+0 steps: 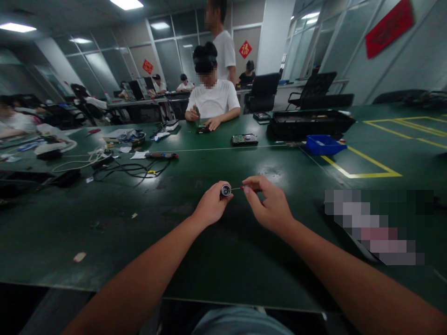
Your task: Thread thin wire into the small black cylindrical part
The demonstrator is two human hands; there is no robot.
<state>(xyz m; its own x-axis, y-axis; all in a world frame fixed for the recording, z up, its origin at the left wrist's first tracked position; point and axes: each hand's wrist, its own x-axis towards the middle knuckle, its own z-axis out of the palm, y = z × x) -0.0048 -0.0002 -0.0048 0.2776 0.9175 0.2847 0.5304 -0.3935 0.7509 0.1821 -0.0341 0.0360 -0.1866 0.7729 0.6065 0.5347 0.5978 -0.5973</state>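
Observation:
Above the green table [195, 274], my left hand [210, 204] is closed around a dark cylinder with a silvery round end [226, 190], which faces me. My right hand [270, 202] pinches a thin metal rod with a red end [241, 188] between thumb and index finger. The rod stretches from the red end toward the side of the cylinder; whether it touches or enters it I cannot tell. My left fingers are mostly hidden behind the cylinder.
Across the table a person [213, 100] works by a dark device. A hard drive [244, 139], a blue bin [324, 145] and a long black tray [310, 122] stand beyond my hands. Cables [129, 172] and an electric screwdriver [161, 156] lie left. A blurred-out item [375, 228] is at right.

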